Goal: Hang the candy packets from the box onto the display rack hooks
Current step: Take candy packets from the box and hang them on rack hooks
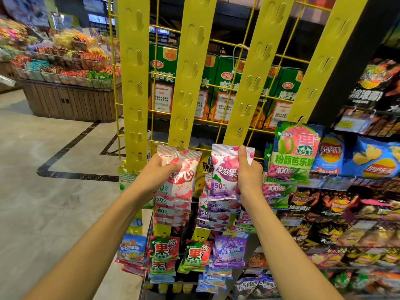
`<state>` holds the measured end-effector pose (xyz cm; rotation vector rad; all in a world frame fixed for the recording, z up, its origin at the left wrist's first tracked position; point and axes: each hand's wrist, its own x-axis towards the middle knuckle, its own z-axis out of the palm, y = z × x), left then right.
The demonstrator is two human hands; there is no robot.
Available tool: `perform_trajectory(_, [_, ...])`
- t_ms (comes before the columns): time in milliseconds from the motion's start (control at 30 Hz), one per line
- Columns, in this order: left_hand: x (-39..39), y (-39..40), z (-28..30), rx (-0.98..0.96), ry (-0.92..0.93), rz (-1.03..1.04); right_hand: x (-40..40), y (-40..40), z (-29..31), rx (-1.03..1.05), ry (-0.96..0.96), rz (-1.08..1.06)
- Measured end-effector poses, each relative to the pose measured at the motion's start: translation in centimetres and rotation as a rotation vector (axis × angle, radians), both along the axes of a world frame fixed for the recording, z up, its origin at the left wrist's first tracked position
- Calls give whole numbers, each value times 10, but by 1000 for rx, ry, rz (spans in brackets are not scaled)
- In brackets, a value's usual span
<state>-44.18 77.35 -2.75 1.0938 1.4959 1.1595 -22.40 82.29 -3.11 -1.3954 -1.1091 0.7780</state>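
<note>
The left hand (pixel 161 169) has its fingers curled round the left edge of a pink-and-white candy packet (pixel 180 174), thumb lying across the front, and holds it up against the second yellow hanging strip (pixel 190 74), the packet's top edge level with the strip's lowest free hook (pixel 181 146). The right hand (pixel 249 169) pinches the right edge of a pink-and-purple candy packet (pixel 224 172), thumb pointing up along the front and fingers hidden behind, its top meeting the foot of the third yellow hanging strip (pixel 257 68). Both bare forearms reach up and forward from the lower corners, nearly parallel, wrists roughly level. Beneath each held packet hangs a stack of matching packets (pixel 173 211) already on the strips, with green, blue and purple packets lower down. A green-and-pink packet (pixel 296 148) hangs on the fourth strip to the right, beside shelves of crisp bags (pixel 374 156). Whether either packet is yet on its hook cannot be told.
</note>
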Motion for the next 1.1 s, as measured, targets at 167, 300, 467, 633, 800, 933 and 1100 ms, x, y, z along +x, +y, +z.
perform_trajectory(167, [1, 0, -2, 40, 8, 23, 4, 1, -10, -20, 141, 107])
perform_trajectory(300, [6, 0, -9, 139, 102, 80, 4, 2, -11, 32, 87, 91])
perform_trajectory(467, [7, 1, -12, 196, 266, 141, 6, -3, -5, 101, -71, -10])
perform_trajectory(633, [9, 1, -8, 256, 453, 234, 7, -2, -7, 132, -124, -17])
perform_trajectory(800, [10, 2, -7, 252, 559, 282, 8, -2, -19, 102, -163, 2])
perform_trajectory(933, [8, 4, -11, 355, 605, 359, 7, -3, -24, 78, -160, 21])
perform_trajectory(1100, [10, 0, -18, 517, 603, 437, 6, -11, -21, 118, -99, 75])
